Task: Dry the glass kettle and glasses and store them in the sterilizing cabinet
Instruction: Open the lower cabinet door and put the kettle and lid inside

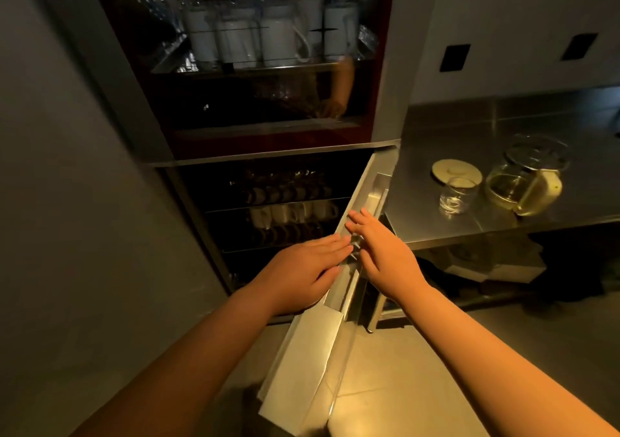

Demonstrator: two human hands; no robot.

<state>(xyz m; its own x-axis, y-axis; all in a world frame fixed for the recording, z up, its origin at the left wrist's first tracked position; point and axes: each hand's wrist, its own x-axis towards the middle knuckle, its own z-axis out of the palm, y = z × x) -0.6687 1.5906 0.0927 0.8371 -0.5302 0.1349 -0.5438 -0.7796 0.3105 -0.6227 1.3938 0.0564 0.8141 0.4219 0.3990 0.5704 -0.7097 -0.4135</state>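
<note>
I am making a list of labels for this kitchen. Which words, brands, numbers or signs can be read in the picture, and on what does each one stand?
There is no readable text in the picture.
White jugs behind the upper cabinet door: only dark lines, no letters.
Glass kettle and glass on the steel counter: no label visible.

The sterilizing cabinet (110, 108) stands to the left, with the worktop (523, 128) just beside it on the right. Its lower door (339, 289) hangs open toward the viewer, between cabinet and worktop. The left hand (302, 269) lies on the door's inner side, the right hand (379, 248) on its outer side. Cups (292, 212) sit on the lower racks, jugs (268, 34) on the upper shelf. On the worktop, the glass (458, 195) stands left of the glass kettle (523, 185), a lid (456, 170) just behind the glass.
</note>
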